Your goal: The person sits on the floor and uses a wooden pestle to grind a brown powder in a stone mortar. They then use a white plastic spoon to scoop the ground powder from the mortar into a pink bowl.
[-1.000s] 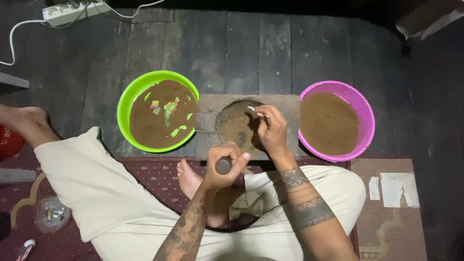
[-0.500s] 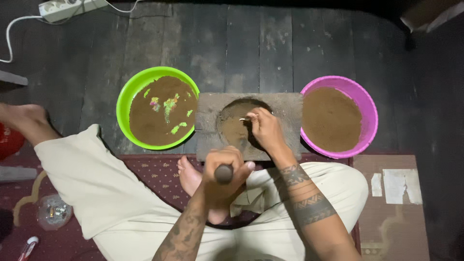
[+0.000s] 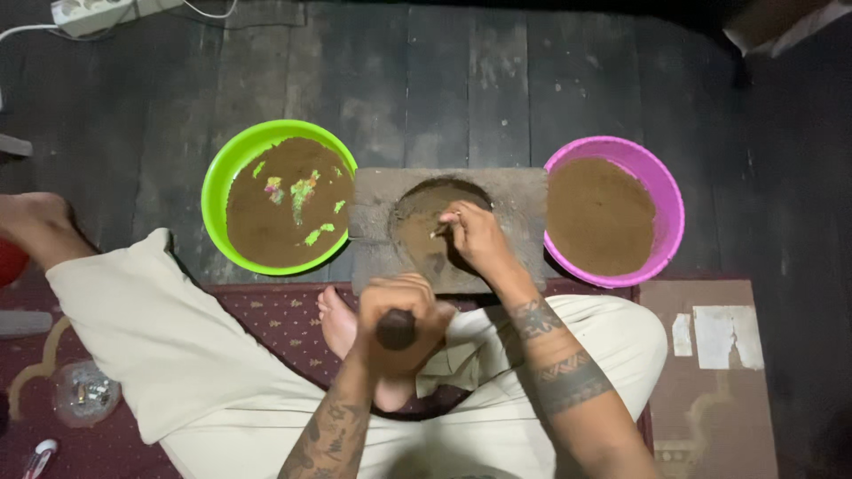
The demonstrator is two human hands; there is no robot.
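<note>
Stone slab [image 3: 519, 200] with a round hollow is lying on the dark floor between two bowls, and everything here is placed from it; the green bowl [image 3: 217, 186] of brown powder with pale green flecks is touching its left end, the pink bowl [image 3: 670, 191] of plain brown powder is sitting just beside its right end. The right hand [image 3: 475, 238] is reaching into the hollow [image 3: 422, 222], fingers pinched narrow on a small pale tool whose kind I cannot tell, its tip pointing left toward the brown paste. The left hand [image 3: 401, 324] is hanging nearer the body, just short of the slab's near edge, fingers wrapped tight round a dark pestle [image 3: 396, 330]; its long axis is running almost straight at the camera, so only the round butt end is showing. The hollow is lying just ahead of that fist, slightly to the right; the right hand is already over it, the nearer of the two.
</note>
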